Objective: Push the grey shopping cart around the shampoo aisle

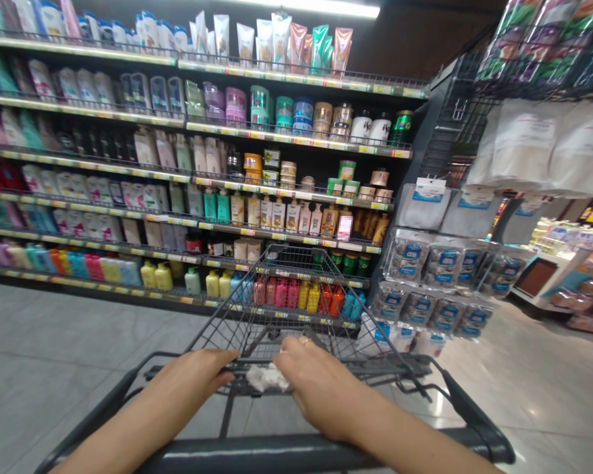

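A dark metal shopping cart stands in front of me, its wire basket pointing at the shelves. My left hand is closed on the bar at the basket's near edge, fingers over it and thumb below. Beside it, my right hand holds a crumpled white tissue against the same bar. A ring shows on one of the right fingers, whose tips are partly hidden. Both forearms reach across the cart's push handle. The basket's wire mesh shows the floor and lower shelf through it.
Long shelves of bottles, tubes and jars run across the aisle ahead. At right, a rack holds packets of scrubbers and white bags, close to the cart's front right. Grey tiled floor lies left; another display stands far right.
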`<state>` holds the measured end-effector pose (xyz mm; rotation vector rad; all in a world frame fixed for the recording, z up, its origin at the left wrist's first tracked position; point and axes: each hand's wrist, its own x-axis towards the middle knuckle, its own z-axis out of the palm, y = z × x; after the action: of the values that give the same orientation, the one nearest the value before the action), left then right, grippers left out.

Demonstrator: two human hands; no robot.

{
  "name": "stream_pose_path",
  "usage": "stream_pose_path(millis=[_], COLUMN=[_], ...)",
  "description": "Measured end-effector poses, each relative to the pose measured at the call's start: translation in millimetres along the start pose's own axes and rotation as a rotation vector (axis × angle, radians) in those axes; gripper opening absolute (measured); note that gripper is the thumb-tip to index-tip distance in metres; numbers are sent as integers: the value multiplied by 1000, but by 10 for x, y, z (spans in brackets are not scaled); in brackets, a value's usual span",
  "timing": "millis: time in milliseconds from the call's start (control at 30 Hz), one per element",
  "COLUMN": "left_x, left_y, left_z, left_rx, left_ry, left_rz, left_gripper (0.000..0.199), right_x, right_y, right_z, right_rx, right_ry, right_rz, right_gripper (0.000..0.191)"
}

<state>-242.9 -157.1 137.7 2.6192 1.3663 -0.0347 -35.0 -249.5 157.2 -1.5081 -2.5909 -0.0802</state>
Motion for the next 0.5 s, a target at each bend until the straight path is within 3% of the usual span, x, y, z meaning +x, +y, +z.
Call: stream_pose_path(millis=[300,500], left_x=[5,-19], left_y=[45,151], left_z=[24,2], left_rx=[2,9], left_ry=[-19,-9], left_rz=[-17,-6], left_gripper=[39,38], right_x=[-237,-304], right_y=[160,286], right_z=[-23,7], right_rx=[424,587], right_ry=[78,151], right_rz=[10,204], right_gripper=[44,20])
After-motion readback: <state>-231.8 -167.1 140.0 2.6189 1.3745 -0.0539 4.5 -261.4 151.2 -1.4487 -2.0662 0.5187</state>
